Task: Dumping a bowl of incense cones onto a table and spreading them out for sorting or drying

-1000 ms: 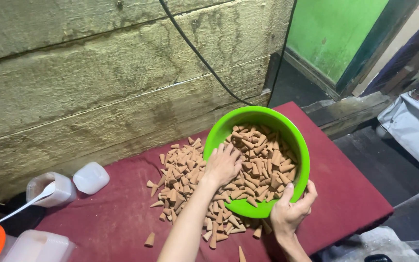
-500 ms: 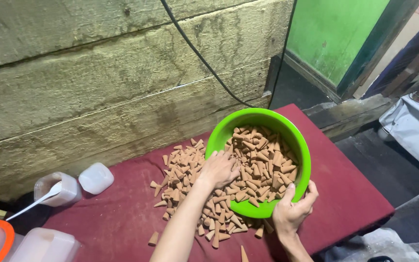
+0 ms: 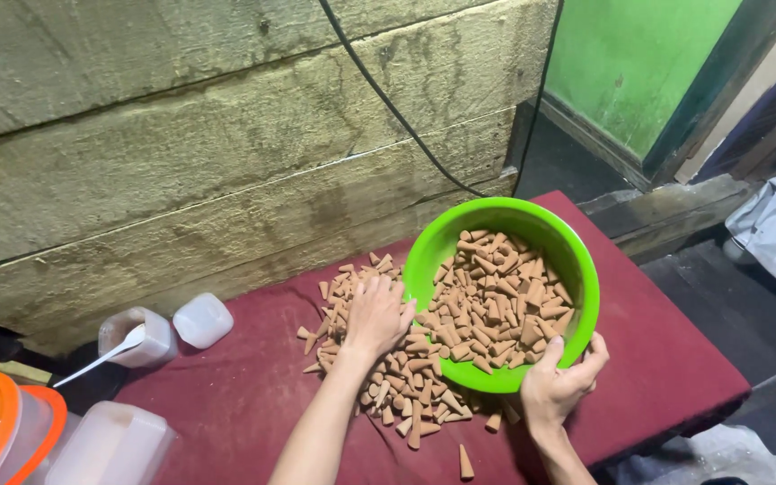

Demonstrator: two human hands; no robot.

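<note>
gripping the tilted green bowl (image 3: 577,269) by its lower rim at centre right, the right hand (image 3: 557,386) is clamped shut; the left hand (image 3: 377,314) lies open, flat on spilled brown cones (image 3: 406,382), centre frame.

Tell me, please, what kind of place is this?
Probably a small home workshop where incense-like cones are handled. A green bowl held tilted by the right hand spills brown cones onto a dark red cloth, against a rough plank wall, with plastic containers nearby.
</note>
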